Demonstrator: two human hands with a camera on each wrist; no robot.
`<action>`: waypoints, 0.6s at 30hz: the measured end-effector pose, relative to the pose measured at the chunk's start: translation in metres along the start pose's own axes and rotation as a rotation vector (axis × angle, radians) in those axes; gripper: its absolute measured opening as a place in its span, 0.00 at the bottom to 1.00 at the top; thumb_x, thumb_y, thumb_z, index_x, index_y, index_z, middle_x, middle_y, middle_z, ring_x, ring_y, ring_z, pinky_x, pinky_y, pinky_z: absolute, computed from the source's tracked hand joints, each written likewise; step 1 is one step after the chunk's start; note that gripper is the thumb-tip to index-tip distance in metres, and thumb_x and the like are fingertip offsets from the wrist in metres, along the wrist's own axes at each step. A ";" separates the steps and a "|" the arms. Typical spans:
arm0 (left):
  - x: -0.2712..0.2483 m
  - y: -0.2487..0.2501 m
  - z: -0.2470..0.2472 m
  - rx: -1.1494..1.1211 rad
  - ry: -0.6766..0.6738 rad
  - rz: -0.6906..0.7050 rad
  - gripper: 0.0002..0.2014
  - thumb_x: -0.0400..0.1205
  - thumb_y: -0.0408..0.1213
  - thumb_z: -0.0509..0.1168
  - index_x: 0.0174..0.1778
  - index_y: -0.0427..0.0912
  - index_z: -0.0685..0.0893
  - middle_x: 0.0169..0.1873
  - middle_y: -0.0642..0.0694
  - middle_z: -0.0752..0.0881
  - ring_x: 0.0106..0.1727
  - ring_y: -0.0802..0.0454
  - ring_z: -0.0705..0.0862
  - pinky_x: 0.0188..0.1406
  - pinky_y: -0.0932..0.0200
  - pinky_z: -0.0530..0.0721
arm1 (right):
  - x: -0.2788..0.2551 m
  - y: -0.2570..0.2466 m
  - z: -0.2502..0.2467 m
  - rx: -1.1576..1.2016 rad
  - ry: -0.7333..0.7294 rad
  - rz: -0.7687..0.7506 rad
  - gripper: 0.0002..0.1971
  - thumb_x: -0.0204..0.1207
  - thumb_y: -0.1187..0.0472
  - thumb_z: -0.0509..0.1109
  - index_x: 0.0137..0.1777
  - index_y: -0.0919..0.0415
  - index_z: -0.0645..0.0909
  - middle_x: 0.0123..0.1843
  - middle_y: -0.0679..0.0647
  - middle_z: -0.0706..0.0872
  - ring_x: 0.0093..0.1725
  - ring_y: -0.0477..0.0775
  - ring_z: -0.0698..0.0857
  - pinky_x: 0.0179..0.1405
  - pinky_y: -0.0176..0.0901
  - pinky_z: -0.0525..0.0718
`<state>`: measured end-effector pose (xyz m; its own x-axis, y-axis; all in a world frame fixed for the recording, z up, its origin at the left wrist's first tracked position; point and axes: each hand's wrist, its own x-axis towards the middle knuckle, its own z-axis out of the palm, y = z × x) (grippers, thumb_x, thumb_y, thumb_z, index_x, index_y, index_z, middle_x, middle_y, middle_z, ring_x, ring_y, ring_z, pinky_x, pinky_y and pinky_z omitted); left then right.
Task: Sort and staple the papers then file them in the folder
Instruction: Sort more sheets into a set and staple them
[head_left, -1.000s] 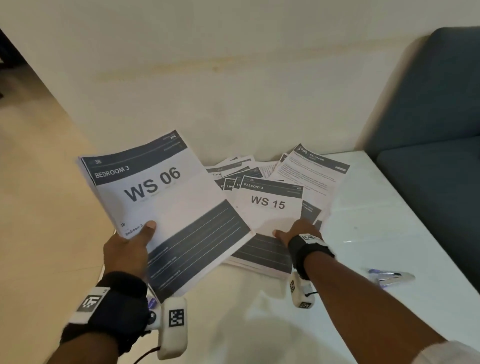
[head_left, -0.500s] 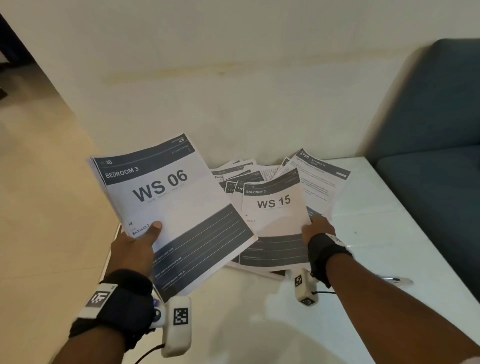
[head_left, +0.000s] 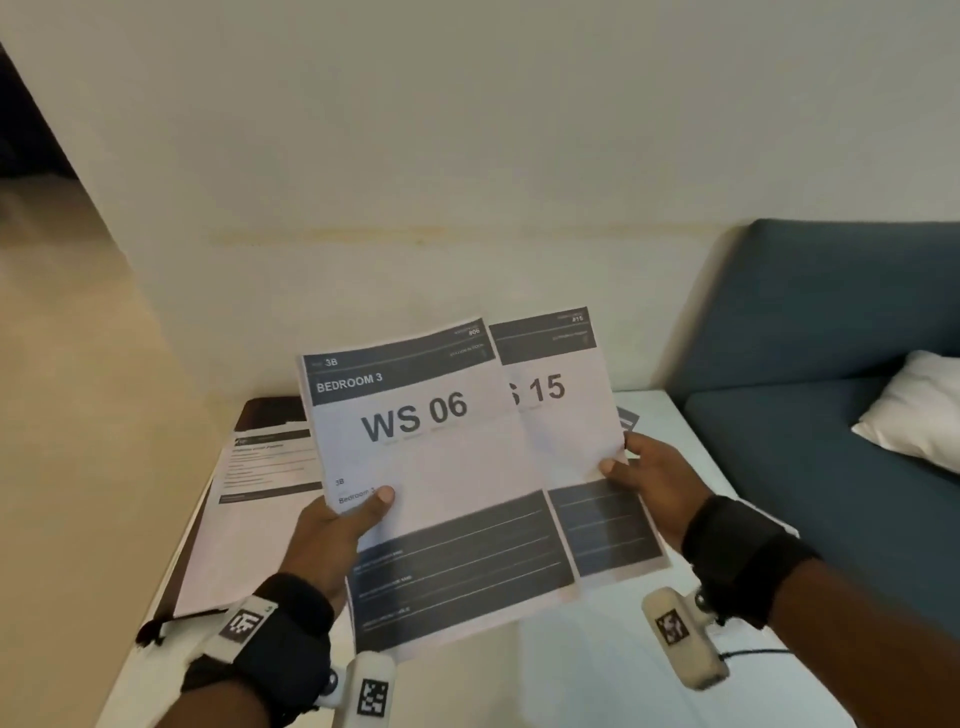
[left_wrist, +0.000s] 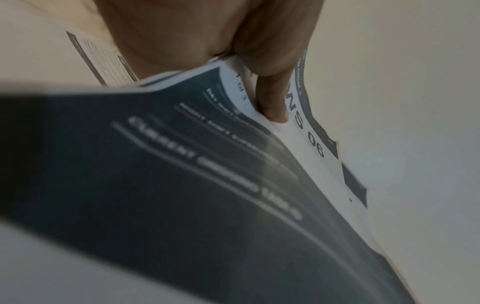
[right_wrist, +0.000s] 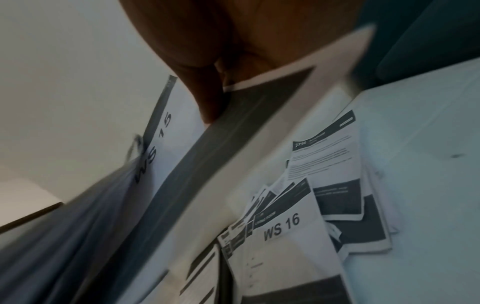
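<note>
My left hand (head_left: 358, 512) grips the "WS 06 Bedroom 3" sheet (head_left: 426, 467) by its left edge, thumb on top, held up over the table. Behind it and to the right, my right hand (head_left: 631, 470) pinches the "WS 15" sheet (head_left: 566, 415) at its right edge; WS 06 overlaps its left part. The left wrist view shows my left hand (left_wrist: 259, 86) with the thumb pressed on the WS 06 sheet (left_wrist: 293, 131). Under the lifted WS 15 sheet (right_wrist: 166, 144), a fanned pile of papers (right_wrist: 324, 195) with "WS 16" on top lies on the table.
A dark folder (head_left: 260, 415) lies at the table's left edge with a text sheet (head_left: 265, 467) on it. The white table (head_left: 597, 670) ends against the wall. A blue sofa (head_left: 831, 364) with a white cushion (head_left: 919, 415) stands to the right.
My right hand has lifted the WS 15 sheet off the pile and brought it up behind the WS 06 sheet. The left hand has raised WS 06 toward the middle.
</note>
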<state>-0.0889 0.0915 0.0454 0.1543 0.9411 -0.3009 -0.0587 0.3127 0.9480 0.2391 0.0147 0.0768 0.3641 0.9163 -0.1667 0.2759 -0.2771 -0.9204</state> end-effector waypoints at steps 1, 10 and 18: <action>0.000 -0.001 0.004 0.000 -0.013 -0.008 0.12 0.81 0.37 0.70 0.61 0.43 0.83 0.54 0.43 0.91 0.55 0.36 0.89 0.60 0.32 0.84 | -0.008 -0.002 0.003 0.057 -0.024 -0.002 0.10 0.83 0.63 0.67 0.61 0.54 0.84 0.60 0.52 0.89 0.58 0.57 0.87 0.68 0.60 0.81; -0.007 -0.006 0.028 0.111 -0.125 -0.001 0.08 0.86 0.41 0.63 0.59 0.47 0.82 0.51 0.46 0.91 0.54 0.41 0.89 0.49 0.48 0.87 | -0.033 -0.005 0.034 0.266 -0.218 0.064 0.26 0.72 0.38 0.69 0.66 0.51 0.80 0.59 0.51 0.90 0.58 0.59 0.89 0.60 0.63 0.87; -0.010 -0.014 0.049 0.234 -0.197 0.059 0.15 0.88 0.46 0.59 0.70 0.50 0.72 0.62 0.46 0.84 0.62 0.43 0.85 0.65 0.39 0.84 | -0.027 0.004 0.042 0.172 -0.169 0.054 0.15 0.76 0.59 0.75 0.61 0.48 0.80 0.58 0.50 0.89 0.57 0.58 0.87 0.59 0.60 0.87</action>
<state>-0.0415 0.0714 0.0399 0.3473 0.9063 -0.2408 0.1519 0.1991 0.9682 0.1934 0.0008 0.0625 0.2158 0.9409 -0.2609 0.0995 -0.2870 -0.9527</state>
